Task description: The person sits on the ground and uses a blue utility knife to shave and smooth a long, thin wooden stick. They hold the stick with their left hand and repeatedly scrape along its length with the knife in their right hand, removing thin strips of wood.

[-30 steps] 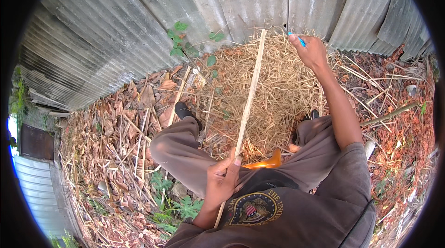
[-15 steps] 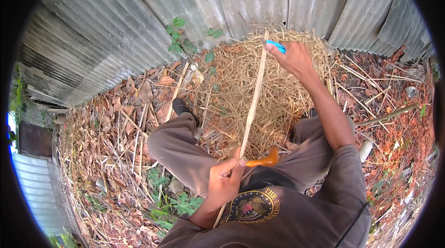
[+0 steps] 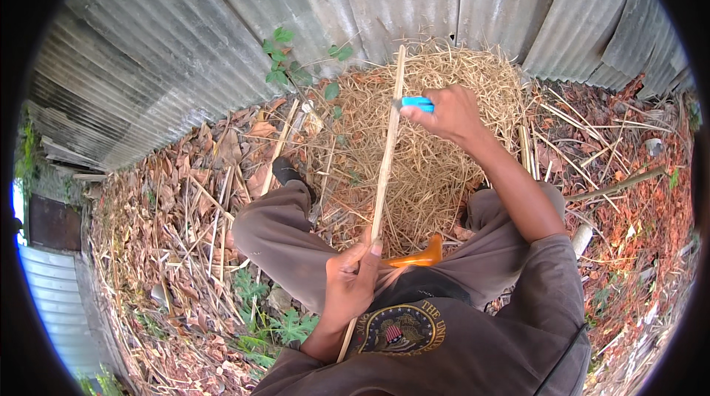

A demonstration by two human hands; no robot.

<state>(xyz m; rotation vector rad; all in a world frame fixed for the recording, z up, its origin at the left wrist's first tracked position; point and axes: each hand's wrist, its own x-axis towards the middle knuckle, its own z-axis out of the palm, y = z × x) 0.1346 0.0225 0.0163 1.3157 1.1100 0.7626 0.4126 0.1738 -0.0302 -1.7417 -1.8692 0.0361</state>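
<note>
A long pale bamboo strip (image 3: 387, 156) slants up and away from my lap, its far end above a heap of shavings. My left hand (image 3: 352, 278) is closed round the strip's lower part, the thumb laid along it; the strip's tail passes down beside my wrist. In my right hand (image 3: 452, 113) is a blue utility knife (image 3: 418, 104), gripped in closed fingers. Its short dark blade meets the strip's right side somewhat below the far end. An orange curved handle (image 3: 420, 254) lies between my thighs; what it belongs to is hidden.
Curly pale shavings (image 3: 436, 167) are piled between my legs. Corrugated metal sheets (image 3: 399, 4) wall off the far side. Dry leaves (image 3: 192, 211) and loose sticks cover the left ground; more sticks (image 3: 584, 126) lie right. A leafy green plant (image 3: 281, 56) stands by the wall.
My right hand has drawn the knife down the strip toward me. The strip's far end has swung left, and my left hand has shifted slightly left with it.
</note>
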